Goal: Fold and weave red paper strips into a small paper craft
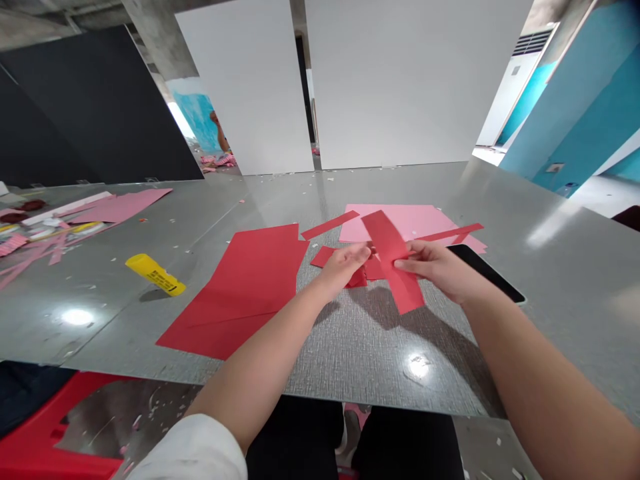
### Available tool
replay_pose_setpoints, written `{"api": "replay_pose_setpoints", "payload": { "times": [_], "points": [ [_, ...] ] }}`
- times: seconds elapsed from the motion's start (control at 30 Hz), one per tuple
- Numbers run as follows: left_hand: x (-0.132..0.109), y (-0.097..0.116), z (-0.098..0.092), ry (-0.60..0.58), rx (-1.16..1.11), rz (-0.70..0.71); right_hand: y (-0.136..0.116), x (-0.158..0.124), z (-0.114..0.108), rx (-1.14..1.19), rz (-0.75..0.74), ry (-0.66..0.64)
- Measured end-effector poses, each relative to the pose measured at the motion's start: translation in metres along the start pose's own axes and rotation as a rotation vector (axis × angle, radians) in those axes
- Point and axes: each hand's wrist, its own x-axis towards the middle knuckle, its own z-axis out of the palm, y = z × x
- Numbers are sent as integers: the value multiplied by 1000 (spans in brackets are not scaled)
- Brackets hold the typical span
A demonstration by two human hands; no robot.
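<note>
My right hand (pixel 435 263) pinches a broad strip of red paper (pixel 393 267) by its right edge, holding it tilted above the table. Just left of the strip, my left hand (pixel 347 262) is closed with thumb and fingers together; whatever its fingertips hold, if anything, is hidden. Small cut pieces of red paper (pixel 357 279) lie under and between the hands. Large red paper sheets (pixel 255 270) rest to the left of my left hand. A narrow red strip (pixel 330 225) lies behind it, and another thin red strip (pixel 455 232) sits beyond my right hand.
Pink paper sheets (pixel 400 217) lie at the back of my work area. A dark phone-like slab (pixel 490 273) is under my right forearm. On the left lies a yellow tube (pixel 156 275). Farther left are pink paper scraps (pixel 117 208). White panels (pixel 415 80) stand behind the grey table (pixel 280 200).
</note>
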Motion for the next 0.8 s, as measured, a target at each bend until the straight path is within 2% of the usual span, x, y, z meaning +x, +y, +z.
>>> {"api": "replay_pose_setpoints", "payload": {
  "times": [0.1, 0.13, 0.2, 0.3, 0.37, 0.53, 0.7, 0.8],
  "points": [
    [3, -3, 1, 91, -114, 20, 4, 1, 18, -96, 79, -188],
    [3, -4, 1, 111, -125, 13, 5, 1, 21, -120, 79, -199],
    [3, -5, 1, 70, -123, -33, 7, 3, 25, -130, 25, -91],
    [-1, -2, 3, -65, -129, -117, 10, 7, 23, -121, -129, 223],
    [-3, -1, 5, -131, -155, -142, 11, 9, 19, -124, -208, 339],
    [-3, -2, 6, -180, -211, -163, 13, 10, 17, -97, -274, 360],
    [-1, -5, 5, -145, -243, -181, 16, 12, 20, -80, -224, 325],
    [0, -5, 4, -86, -267, -157, 15, 12, 22, -53, -154, 282]
  ]
}}
